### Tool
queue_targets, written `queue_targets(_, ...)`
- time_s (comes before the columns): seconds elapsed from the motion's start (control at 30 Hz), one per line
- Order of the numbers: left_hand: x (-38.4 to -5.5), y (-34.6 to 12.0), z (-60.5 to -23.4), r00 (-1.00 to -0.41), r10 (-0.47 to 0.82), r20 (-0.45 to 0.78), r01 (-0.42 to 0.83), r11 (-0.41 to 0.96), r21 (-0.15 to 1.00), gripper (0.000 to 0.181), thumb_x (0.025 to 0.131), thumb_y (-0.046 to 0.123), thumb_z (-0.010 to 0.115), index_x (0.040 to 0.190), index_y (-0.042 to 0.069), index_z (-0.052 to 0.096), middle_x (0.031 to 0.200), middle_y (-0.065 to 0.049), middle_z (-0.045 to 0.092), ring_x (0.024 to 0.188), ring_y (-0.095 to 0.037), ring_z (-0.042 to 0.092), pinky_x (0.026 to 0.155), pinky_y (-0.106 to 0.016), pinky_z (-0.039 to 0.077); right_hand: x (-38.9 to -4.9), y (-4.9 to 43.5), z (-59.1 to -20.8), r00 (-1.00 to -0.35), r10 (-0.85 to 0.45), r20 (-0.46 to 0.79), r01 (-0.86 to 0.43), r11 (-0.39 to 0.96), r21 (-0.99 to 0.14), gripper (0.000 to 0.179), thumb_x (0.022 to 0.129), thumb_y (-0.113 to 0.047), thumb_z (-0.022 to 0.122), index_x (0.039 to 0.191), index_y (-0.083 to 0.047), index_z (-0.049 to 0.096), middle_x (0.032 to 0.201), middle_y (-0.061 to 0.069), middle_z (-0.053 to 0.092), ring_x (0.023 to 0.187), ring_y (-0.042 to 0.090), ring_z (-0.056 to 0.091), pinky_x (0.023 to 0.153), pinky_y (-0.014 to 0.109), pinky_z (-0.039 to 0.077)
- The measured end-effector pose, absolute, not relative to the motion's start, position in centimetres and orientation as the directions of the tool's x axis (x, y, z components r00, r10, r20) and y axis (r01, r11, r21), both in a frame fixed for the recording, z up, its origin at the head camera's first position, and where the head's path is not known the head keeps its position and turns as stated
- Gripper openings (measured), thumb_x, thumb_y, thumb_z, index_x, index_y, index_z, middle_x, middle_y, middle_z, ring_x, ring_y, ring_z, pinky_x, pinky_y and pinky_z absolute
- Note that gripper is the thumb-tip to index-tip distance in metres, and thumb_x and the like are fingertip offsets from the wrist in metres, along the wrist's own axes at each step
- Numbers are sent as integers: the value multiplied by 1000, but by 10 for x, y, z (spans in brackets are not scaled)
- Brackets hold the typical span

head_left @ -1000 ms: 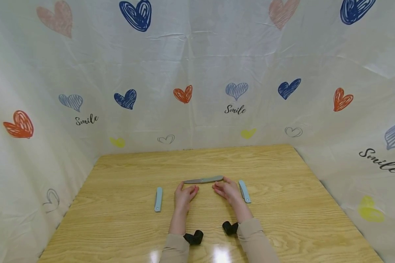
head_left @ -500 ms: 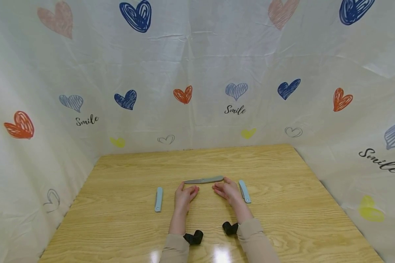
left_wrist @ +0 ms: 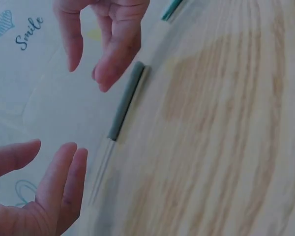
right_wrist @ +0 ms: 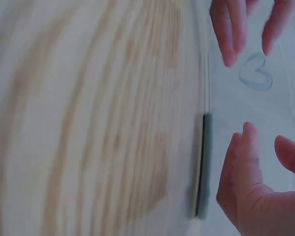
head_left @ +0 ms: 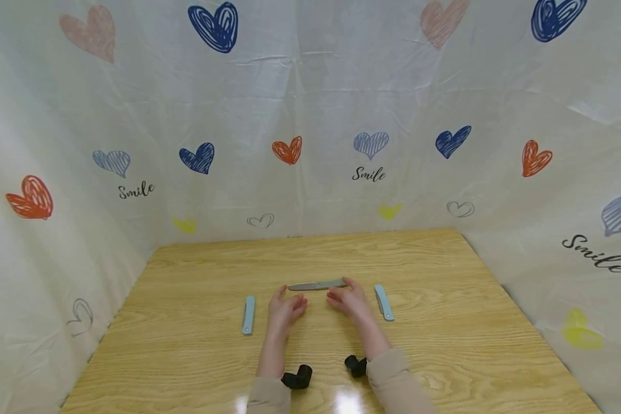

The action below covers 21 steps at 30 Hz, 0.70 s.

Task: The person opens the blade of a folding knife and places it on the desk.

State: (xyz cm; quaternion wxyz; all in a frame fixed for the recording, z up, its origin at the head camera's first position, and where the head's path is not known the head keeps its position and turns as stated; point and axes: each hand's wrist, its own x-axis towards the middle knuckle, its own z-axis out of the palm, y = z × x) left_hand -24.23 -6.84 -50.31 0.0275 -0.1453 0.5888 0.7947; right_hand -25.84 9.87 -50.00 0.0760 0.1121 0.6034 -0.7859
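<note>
An unfolded folding knife lies crosswise on the table, its blade pointing left and its grey-green handle right. My left hand hovers by the blade tip, fingers spread and holding nothing. By the handle end is my right hand, its fingertips overlapping the handle in the head view. Both wrist views show a gap between the hands and the knife handle; the thumb and fingers of the right hand stand apart. A folded light-blue knife rests left of the left hand, another folded knife right of the right hand.
The wood-grain table ends at a white cloth printed with hearts, which hangs behind and at both sides. Each wrist carries a black camera mount below a beige sleeve.
Both hands have shifted slightly left, the right one more, so its fingertips now overlap the handle in the head view. All three knives stay where they were.
</note>
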Motion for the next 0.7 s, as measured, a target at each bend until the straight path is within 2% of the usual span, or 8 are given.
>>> queue_targets(0.23, -232, -96, -481, -967, -183, -180, -164, -98, 982, 56, 92, 0, 59, 143, -10, 36, 107, -30, 62, 89, -26, 66, 76, -31, 60, -247, 67, -491, -966, -122, -229, 245, -141, -959, 60, 96, -4, 58, 146, 13, 27, 126, 34, 54, 118, 44, 55, 99, 46, 50)
queue_targets(0.37, -225, -123, -474, -964, -219, -152, -158, 11, 987, 54, 92, 2, 60, 141, -11, 40, 109, -29, 65, 96, -33, 65, 82, -37, 58, -245, 45, -490, -948, -202, -245, 278, -155, -948, 57, 97, -4, 57, 144, 15, 30, 131, 33, 52, 125, 43, 50, 104, 47, 46)
queue_targets(0.53, -218, -152, -476, -956, -247, -158, -189, 106, 976, 52, 96, 8, 58, 141, -10, 40, 118, -28, 61, 109, -40, 57, 94, -47, 50, -244, 20, -491, -900, -327, -287, 373, -242, -896, 57, 98, -2, 54, 146, 13, 27, 144, 32, 39, 135, 43, 35, 113, 50, 33)
queue_targets(0.63, -215, -162, -479, -951, -263, -164, -204, 130, 970, 51, 96, 9, 58, 140, -10, 41, 124, -31, 57, 106, -34, 58, 90, -42, 50, -246, 7, -494, -884, -351, -309, 406, -251, -879, 58, 97, 0, 54, 147, 12, 27, 144, 31, 40, 135, 42, 37, 114, 50, 31)
queue_targets(0.7, -215, -167, -482, -947, -272, -170, -212, 135, 968, 51, 95, 7, 59, 139, -11, 42, 122, -32, 58, 98, -23, 59, 84, -34, 50, -247, -1, -497, -880, -356, -314, 410, -237, -880, 59, 97, 1, 54, 147, 13, 26, 142, 32, 41, 134, 42, 38, 114, 51, 31)
